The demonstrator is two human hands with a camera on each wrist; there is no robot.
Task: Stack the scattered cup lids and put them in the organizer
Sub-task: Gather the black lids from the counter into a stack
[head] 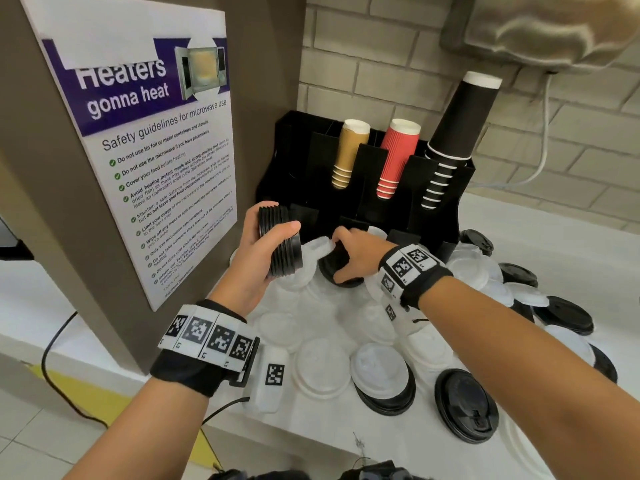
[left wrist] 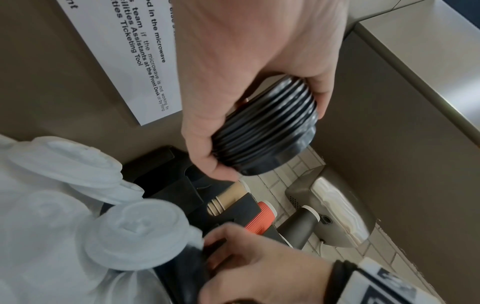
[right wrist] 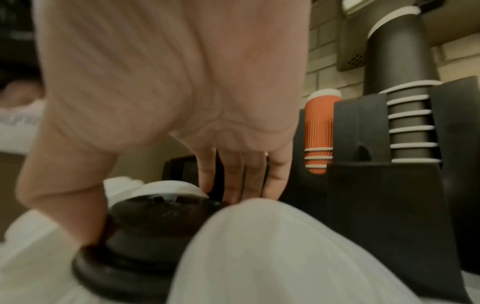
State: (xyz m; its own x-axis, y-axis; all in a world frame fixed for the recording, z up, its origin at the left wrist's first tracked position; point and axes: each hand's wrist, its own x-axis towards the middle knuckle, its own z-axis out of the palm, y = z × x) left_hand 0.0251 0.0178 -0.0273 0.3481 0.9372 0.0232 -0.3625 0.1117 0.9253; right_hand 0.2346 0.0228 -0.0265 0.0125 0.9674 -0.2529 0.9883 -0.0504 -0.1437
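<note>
In front of the organizer (head: pixel 363 199): a stack of black lids (head: pixel 280 242) sits in the left hand (head: pixel 258 261), fingers and thumb curled round it.
Stack axis: roughly level, tilted, one end facing the organizer.
Right hand (head: pixel 356 254): just before the organizer, thumb and fingers closing round a loose black lid (head: pixel 332 268) on the counter (head: pixel 398 441).
Progress: early by my judgement; one black stack built, nothing visibly slotted in.
Left to do: many white lids (head: pixel 318 368) and black ones lie scattered before and right of the organizer.

White counter (head: pixel 554 244): black organizer (head: pixel 446 202), scattered lids (head: pixel 322 372), apparently loose.
</note>
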